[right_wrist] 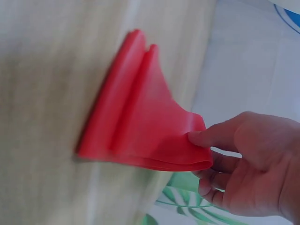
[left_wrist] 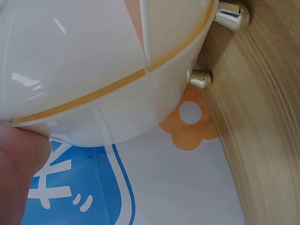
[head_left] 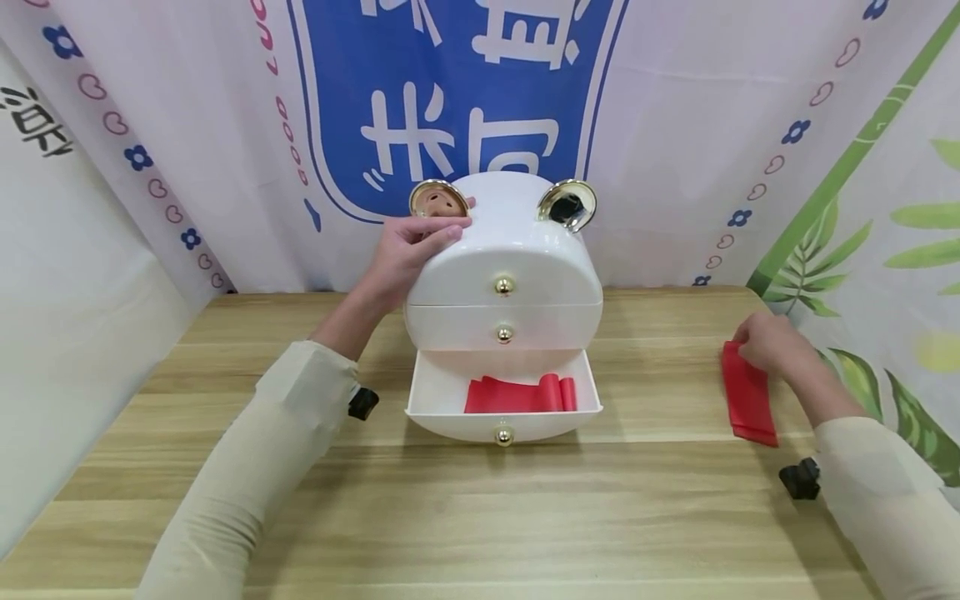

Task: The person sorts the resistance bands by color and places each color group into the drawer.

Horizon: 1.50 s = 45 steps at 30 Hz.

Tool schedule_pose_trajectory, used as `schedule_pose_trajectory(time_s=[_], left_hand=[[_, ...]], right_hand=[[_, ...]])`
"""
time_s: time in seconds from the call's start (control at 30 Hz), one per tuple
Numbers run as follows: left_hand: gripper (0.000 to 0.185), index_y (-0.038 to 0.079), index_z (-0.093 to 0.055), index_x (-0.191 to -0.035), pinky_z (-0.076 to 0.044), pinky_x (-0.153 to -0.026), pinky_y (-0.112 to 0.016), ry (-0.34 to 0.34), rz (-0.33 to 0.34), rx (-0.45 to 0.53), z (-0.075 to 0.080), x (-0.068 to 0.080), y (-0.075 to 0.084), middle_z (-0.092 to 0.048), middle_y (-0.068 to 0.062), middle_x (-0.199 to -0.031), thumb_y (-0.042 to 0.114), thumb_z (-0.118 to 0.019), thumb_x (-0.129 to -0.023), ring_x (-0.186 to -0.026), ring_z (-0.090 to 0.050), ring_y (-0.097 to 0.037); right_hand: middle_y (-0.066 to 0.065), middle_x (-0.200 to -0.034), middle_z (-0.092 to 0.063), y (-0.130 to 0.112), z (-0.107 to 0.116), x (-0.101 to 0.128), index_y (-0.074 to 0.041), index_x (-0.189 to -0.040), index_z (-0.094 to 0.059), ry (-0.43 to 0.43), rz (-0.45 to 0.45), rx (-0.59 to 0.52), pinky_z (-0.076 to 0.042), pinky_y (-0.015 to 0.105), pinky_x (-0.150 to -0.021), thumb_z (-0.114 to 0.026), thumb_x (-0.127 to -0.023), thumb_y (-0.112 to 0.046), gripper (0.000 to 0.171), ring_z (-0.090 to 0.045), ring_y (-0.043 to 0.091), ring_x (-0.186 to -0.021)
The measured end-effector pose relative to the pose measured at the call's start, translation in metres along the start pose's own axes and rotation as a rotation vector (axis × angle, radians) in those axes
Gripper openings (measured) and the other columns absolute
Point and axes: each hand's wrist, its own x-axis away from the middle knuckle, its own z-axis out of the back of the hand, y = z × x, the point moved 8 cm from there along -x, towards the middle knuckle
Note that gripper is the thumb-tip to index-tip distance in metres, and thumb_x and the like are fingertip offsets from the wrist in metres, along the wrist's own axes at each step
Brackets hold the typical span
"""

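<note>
A white rounded drawer box (head_left: 504,267) with gold knobs and gold-rimmed ears stands at the middle back of the table. My left hand (head_left: 408,254) rests on its upper left side by the left ear, index finger and thumb lying straight along the shell; part of that hand (left_wrist: 21,164) shows at the box's edge in the left wrist view. The bottom drawer (head_left: 442,383) is pulled out and holds a red rolled band (head_left: 517,395). At the table's right, my right hand (head_left: 776,346) pinches the end of another folded red band (right_wrist: 140,117) between thumb and fingers.
The wooden table (head_left: 480,517) reaches back to a printed curtain (head_left: 667,150) with blue lettering. Bamboo-leaf fabric (head_left: 900,250) hangs along the right side. Dark wrist devices (head_left: 363,404) sit at both sleeves.
</note>
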Motion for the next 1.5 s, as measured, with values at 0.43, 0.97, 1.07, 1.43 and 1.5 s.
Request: schedule_pose_trajectory(time_s=[0.43, 0.97, 1.07, 1.43, 1.5], left_hand=[[0.017, 0.011, -0.075, -0.103, -0.056, -0.059, -0.027, 0.004, -0.012, 0.013, -0.001, 0.0, 0.002, -0.071, -0.007, -0.101, 0.014, -0.068, -0.088, -0.072, -0.069, -0.019], [0.017, 0.009, -0.075, -0.104, -0.056, -0.059, -0.027, -0.002, -0.023, 0.023, -0.001, 0.0, 0.001, -0.071, -0.007, -0.1, 0.012, -0.067, -0.088, -0.073, -0.069, -0.019], [0.017, 0.01, -0.075, -0.104, -0.056, -0.06, -0.027, 0.001, -0.018, 0.012, 0.0, 0.001, 0.001, -0.071, -0.006, -0.101, 0.013, -0.067, -0.088, -0.076, -0.069, -0.019], [0.018, 0.009, -0.074, -0.104, -0.056, -0.059, -0.028, 0.0, -0.026, -0.002, 0.001, 0.0, 0.001, -0.071, -0.007, -0.1, 0.014, -0.067, -0.088, -0.075, -0.069, -0.021], [0.018, 0.009, -0.074, -0.104, -0.056, -0.058, -0.028, -0.003, -0.032, 0.0, 0.0, 0.0, 0.001, -0.071, -0.007, -0.099, 0.014, -0.067, -0.089, -0.073, -0.069, -0.021]], right_hand=[[0.015, -0.078, -0.061, -0.044, 0.02, 0.013, 0.012, -0.098, -0.061, -0.037, 0.089, -0.064, -0.049, 0.033, -0.054, -0.049, -0.081, 0.004, 0.022, -0.056, 0.023, -0.065], [0.018, -0.089, -0.062, -0.106, 0.05, 0.031, 0.008, -0.109, -0.062, 0.064, 0.249, -0.088, -0.051, 0.033, -0.057, -0.053, -0.087, 0.003, 0.024, -0.057, 0.026, -0.073], [0.017, -0.089, -0.063, -0.115, 0.055, 0.034, 0.006, -0.108, -0.064, 0.091, 0.285, -0.091, -0.051, 0.032, -0.057, -0.056, -0.087, 0.003, 0.023, -0.056, 0.025, -0.074], [0.019, -0.097, -0.062, -0.139, 0.077, 0.049, 0.001, -0.107, -0.055, 0.169, 0.326, -0.17, -0.057, 0.044, -0.067, -0.061, -0.085, 0.003, 0.023, -0.062, 0.035, -0.086], [0.019, -0.098, -0.062, -0.142, 0.081, 0.052, 0.0, -0.107, -0.053, 0.172, 0.34, -0.205, -0.057, 0.042, -0.065, -0.062, -0.086, 0.003, 0.023, -0.062, 0.035, -0.087]])
